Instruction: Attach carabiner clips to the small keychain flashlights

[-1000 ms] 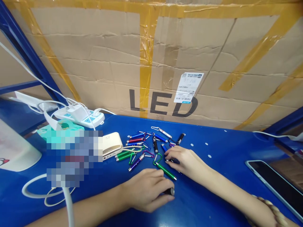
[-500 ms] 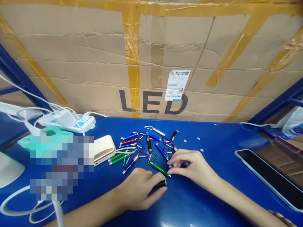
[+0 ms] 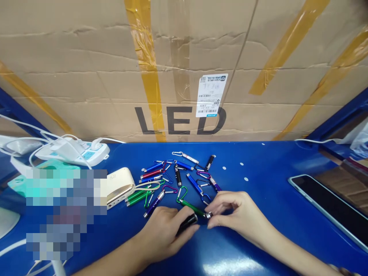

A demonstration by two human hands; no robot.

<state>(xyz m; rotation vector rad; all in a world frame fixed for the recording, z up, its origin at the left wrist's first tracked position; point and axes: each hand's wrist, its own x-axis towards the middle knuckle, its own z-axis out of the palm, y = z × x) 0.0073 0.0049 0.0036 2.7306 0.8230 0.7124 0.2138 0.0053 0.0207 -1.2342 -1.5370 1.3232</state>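
My left hand [image 3: 162, 232] is wrapped round a black mini flashlight tube [image 3: 188, 223], its round end facing right. Between the thumb and fingertips of my right hand [image 3: 240, 214] is a small silver metal cap [image 3: 209, 215], a short gap from the tube. A green mini flashlight [image 3: 192, 208] with a carabiner lies just behind both hands. Beyond it is a loose spread of several more, among them a blue one [image 3: 194, 184], a black one [image 3: 178, 177], a silver one [image 3: 190, 158] and a purple one [image 3: 154, 204]. My right fingers partly cover another purple one [image 3: 215, 183].
A cream power bank [image 3: 120, 184] sits left of the flashlights, beside a blurred-out area. Behind it are a white power strip [image 3: 97, 153] and cables. A phone [image 3: 330, 207] lies at right. A large taped carton [image 3: 100, 96] backs the blue table [image 3: 258, 168].
My right hand has come down and nearer, bringing the silver cap out from beside the flashlights towards the black tube. My left hand keeps its grip. The camera view has shifted slightly.
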